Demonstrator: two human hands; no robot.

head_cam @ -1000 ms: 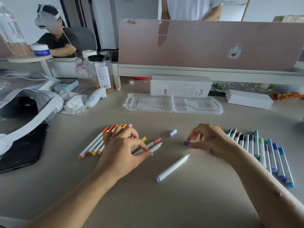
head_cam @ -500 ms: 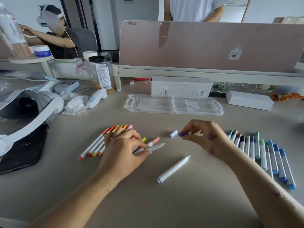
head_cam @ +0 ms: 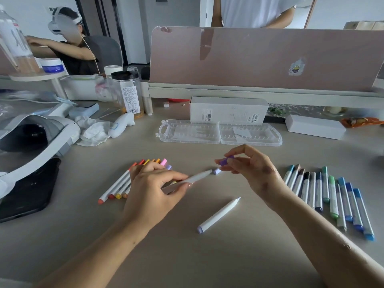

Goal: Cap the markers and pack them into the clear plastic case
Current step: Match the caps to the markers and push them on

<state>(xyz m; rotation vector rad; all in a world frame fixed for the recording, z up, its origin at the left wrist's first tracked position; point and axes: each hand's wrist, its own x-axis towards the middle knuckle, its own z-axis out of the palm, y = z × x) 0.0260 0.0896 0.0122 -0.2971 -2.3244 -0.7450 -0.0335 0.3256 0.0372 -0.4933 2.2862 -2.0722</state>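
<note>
Head view: white uncapped marker (head_cam: pixel 192 178), purple cap (head_cam: pixel 225 161).

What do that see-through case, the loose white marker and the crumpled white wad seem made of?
The case looks like thin clear moulded plastic: the desk shows through it and its ridged slots catch light. The loose marker seems smooth, matt white plastic, evenly coloured. The wad is probably tissue paper: soft creases, no shine.

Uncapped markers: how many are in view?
2. The held marker is gripped by the left hand; the loose marker lies on the desk, nearer the camera. Others may be hidden under that hand.
</note>
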